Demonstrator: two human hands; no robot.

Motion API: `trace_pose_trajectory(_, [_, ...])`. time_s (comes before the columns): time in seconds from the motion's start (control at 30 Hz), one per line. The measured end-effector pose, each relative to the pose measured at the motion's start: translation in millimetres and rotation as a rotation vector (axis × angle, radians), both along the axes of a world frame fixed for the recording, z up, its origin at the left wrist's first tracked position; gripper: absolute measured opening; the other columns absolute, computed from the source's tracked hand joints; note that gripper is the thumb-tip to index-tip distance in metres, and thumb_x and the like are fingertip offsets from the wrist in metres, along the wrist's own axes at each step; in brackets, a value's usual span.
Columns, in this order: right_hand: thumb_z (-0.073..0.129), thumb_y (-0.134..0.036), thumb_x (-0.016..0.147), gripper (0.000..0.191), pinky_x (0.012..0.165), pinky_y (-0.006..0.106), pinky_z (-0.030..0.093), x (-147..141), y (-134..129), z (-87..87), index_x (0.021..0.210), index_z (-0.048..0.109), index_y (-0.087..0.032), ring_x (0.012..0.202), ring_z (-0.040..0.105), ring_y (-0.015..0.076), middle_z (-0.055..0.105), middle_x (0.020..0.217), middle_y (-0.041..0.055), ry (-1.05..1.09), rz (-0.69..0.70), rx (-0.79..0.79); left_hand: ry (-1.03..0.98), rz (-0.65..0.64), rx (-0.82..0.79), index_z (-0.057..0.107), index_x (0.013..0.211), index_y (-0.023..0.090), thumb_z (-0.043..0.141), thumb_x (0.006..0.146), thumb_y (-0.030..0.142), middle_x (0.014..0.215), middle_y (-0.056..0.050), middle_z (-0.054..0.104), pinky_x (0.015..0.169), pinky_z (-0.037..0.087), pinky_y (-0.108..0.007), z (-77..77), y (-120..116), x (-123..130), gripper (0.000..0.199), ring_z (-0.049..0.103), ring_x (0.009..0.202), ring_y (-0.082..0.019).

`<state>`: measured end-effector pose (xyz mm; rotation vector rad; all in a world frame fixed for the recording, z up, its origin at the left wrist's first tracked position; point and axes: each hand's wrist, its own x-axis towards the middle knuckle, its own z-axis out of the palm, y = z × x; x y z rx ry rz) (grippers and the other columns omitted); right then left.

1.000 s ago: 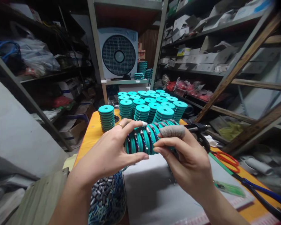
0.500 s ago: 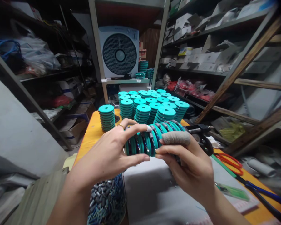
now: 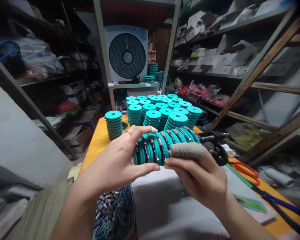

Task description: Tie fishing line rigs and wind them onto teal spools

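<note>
A row of teal foam spools (image 3: 153, 151) lies sideways in front of me, with dark line, small beads and grey tube-like pieces around the rims. My left hand (image 3: 117, 158) wraps the left part of the row, its index finger over the top and its thumb along the front below. On the near side, my right hand (image 3: 205, 176) pinches at a spool's rim; whatever is between its fingertips is too small to name. A grey wrap (image 3: 187, 150) covers its index finger. The row's right end meets a black geared holder (image 3: 215, 141).
Stacks of teal spools (image 3: 152, 115) stand at the back of the yellow table (image 3: 96, 141). A tub of small grey and blue pieces (image 3: 112, 213) sits below my left hand. Red-handled scissors (image 3: 245, 173) and a blue-handled tool (image 3: 280, 201) lie right. A box fan (image 3: 127, 55) stands behind.
My left index finger has lifted and straightened slightly, uncovering more of the spool tops. My right hand has shifted a little left, still pinching at the rim.
</note>
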<state>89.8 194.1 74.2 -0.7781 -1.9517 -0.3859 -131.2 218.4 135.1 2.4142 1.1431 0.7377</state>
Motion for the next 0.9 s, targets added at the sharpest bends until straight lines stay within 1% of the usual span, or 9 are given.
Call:
trace_pose_trajectory(0.2, [0.063,-0.006,0.08,0.031,0.079,0.034,0.056,-0.1,1.4,-5.3,0.104,0.068,-0.026,0.087,0.064,0.0197,0.065,0.099,0.0057,-0.029,-0.028,0.105,0.002,0.008,0.018,0.037,0.13,0.036,0.068,0.076,0.046,0.123,-0.004,0.056,0.092,0.047,-0.044,-0.7,1.7,0.6,0.063,0.055,0.113,-0.03])
trace_pose_trajectory(0.27, [0.064,-0.007,0.08,0.031,0.079,0.034,0.055,-2.6,-1.0,-3.6,0.105,0.067,-0.027,0.089,0.064,0.0197,0.064,0.101,0.0053,0.014,-0.022,0.064,0.001,0.013,0.019,0.036,0.13,0.037,0.069,0.076,0.046,0.123,-0.004,0.057,0.092,0.047,-0.044,-0.8,1.9,0.5,0.064,0.055,0.114,-0.03])
trace_pose_trajectory(0.33, [0.066,-0.009,0.08,0.026,0.078,0.034,0.054,-6.9,-4.9,1.6,0.102,0.065,-0.024,0.091,0.063,0.0196,0.062,0.102,0.0056,0.102,0.011,-0.038,-0.001,0.015,0.014,0.036,0.131,0.037,0.068,0.076,0.046,0.123,-0.004,0.057,0.091,0.047,-0.044,-0.7,1.6,0.3,0.064,0.055,0.113,-0.03])
trace_pose_trajectory(0.4, [0.066,-0.01,0.081,0.018,0.075,0.032,0.052,-12.2,-9.0,9.0,0.095,0.062,-0.021,0.09,0.061,0.0184,0.06,0.098,0.0053,0.2,0.041,-0.139,0.001,0.011,0.008,0.035,0.131,0.037,0.068,0.076,0.047,0.122,-0.003,0.057,0.091,0.047,-0.044,-0.6,1.2,0.2,0.065,0.056,0.112,-0.029])
trace_pose_trajectory(0.47, [0.065,-0.01,0.083,0.013,0.071,0.03,0.05,-16.9,-12.1,15.8,0.088,0.059,-0.02,0.086,0.06,0.0169,0.058,0.092,0.0045,0.24,0.039,-0.189,0.003,0.01,0.01,0.035,0.131,0.037,0.068,0.076,0.047,0.121,-0.003,0.058,0.091,0.047,-0.044,-0.6,0.7,0.2,0.065,0.056,0.111,-0.029])
trace_pose_trajectory(0.53, [0.062,-0.008,0.084,0.012,0.069,0.029,0.049,-19.8,-13.7,20.3,0.084,0.058,-0.019,0.083,0.059,0.0159,0.057,0.091,0.0044,0.235,0.021,-0.207,0.007,0.013,0.016,0.034,0.132,0.036,0.068,0.076,0.046,0.12,-0.004,0.058,0.092,0.047,-0.044,-0.8,0.4,0.2,0.066,0.056,0.112,-0.029])
trace_pose_trajectory(0.63, [0.06,-0.007,0.085,0.014,0.069,0.029,0.049,-21.5,-13.8,22.7,0.082,0.057,-0.02,0.085,0.059,0.0168,0.056,0.094,0.0051,0.208,0.016,-0.232,0.011,0.016,0.021,0.034,0.132,0.036,0.068,0.076,0.046,0.121,-0.004,0.057,0.092,0.047,-0.044,-1.4,0.6,0.1,0.066,0.055,0.114,-0.03])
trace_pose_trajectory(0.8, [0.056,-0.005,0.086,0.015,0.071,0.03,0.05,-24.3,-13.9,24.5,0.08,0.055,-0.019,0.085,0.059,0.0168,0.055,0.093,0.0059,0.136,-0.018,-0.211,0.017,0.023,0.029,0.033,0.132,0.036,0.068,0.076,0.047,0.126,-0.005,0.054,0.091,0.047,-0.044,-1.2,1.0,-0.1,0.068,0.054,0.114,-0.031])
trace_pose_trajectory(0.9, [0.058,-0.006,0.086,0.013,0.075,0.029,0.049,-20.2,-18.1,26.0,0.083,0.057,-0.019,0.088,0.058,0.0171,0.056,0.093,0.0059,0.134,0.0,-0.184,0.021,0.026,0.028,0.033,0.131,0.036,0.068,0.076,0.047,0.127,-0.004,0.053,0.088,0.048,-0.042,0.3,-0.3,-0.3,0.067,0.058,0.106,-0.028])
